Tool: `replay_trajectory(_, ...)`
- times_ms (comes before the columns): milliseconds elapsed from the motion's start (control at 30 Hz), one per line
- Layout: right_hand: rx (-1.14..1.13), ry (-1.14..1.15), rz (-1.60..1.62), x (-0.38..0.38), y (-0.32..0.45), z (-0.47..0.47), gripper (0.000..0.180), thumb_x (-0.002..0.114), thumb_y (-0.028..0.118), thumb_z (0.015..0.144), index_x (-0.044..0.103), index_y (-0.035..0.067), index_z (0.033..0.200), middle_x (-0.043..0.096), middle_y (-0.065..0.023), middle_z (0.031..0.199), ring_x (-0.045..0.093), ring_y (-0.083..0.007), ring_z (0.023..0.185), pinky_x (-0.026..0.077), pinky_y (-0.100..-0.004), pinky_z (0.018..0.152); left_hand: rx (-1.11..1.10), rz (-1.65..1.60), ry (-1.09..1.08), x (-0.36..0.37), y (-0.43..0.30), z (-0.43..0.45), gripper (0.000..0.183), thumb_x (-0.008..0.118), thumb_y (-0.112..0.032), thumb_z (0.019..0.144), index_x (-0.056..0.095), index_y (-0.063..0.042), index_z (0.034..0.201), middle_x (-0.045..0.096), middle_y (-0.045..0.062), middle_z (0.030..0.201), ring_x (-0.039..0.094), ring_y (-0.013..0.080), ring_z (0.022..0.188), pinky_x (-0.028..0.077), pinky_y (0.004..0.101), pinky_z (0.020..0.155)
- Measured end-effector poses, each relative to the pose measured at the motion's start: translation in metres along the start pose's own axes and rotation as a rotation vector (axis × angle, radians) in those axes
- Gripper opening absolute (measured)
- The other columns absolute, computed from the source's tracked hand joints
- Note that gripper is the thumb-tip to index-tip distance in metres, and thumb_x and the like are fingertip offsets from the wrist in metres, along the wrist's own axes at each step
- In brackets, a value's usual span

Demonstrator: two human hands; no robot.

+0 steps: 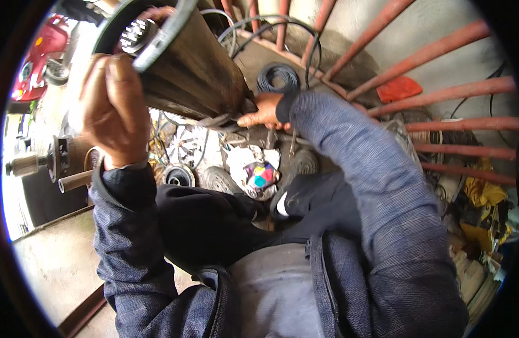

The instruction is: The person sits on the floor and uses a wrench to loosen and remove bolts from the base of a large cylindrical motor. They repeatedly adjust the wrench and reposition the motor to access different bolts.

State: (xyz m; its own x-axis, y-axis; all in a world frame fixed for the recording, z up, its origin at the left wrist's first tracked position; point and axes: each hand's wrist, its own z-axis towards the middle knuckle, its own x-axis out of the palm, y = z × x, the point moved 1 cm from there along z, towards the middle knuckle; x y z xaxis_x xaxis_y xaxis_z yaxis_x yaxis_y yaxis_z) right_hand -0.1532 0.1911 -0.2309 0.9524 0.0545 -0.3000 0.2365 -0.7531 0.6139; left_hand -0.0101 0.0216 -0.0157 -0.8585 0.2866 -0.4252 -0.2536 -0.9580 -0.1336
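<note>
A large dark cylindrical housing (196, 63) with a grey metal rim lies tilted in front of me at the upper left. My left hand (116, 105) is at the rim, its fingers curled over the lower edge of the opening. At the far, narrower end, my right hand (263, 112) grips the housing's lower edge. Inside the opening shows a round part with light metal studs (137, 36); something skin-toned beside it is blurred, and I cannot tell what it is.
Red metal bars (377, 67) fan out on the right, near a coil of dark cable (278, 78). Below lie wheels (220, 179), a round metal part (179, 175) and a crumpled white bag (255, 169). A metal pipe (76, 181) juts out at left; a red vehicle (42, 55) stands beyond.
</note>
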Motion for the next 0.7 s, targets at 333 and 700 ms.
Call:
replay_trajectory(333,-0.038,-0.341,0.051,0.04,-0.043,-0.031,0.072,0.061,0.065,0.089,0.065,-0.005,0.071,0.067,-0.0126,0.063,0.063,-0.0226,0.048,0.054,-0.0386,0.049,-0.157,0.126,0.179,-0.009,-0.008,-0.003,0.034,0.05,-0.024,0.106,0.061,0.002,0.088,0.053,0.009,0.076,0.05,0.0213,0.067,0.042,0.0338,0.065)
replay_trajectory(700,-0.178,-0.52,0.944,0.127,-0.012,0.003,0.034,0.061,0.034,0.096,0.051,0.002,0.104,0.057,-0.0098,0.066,0.049,-0.0176,0.041,0.039,-0.035,0.034,-0.061,0.097,0.124,-0.011,-0.009,0.0,0.03,0.061,-0.023,0.098,0.06,-0.003,0.077,0.051,0.012,0.07,0.053,0.0314,0.065,0.041,0.0406,0.064)
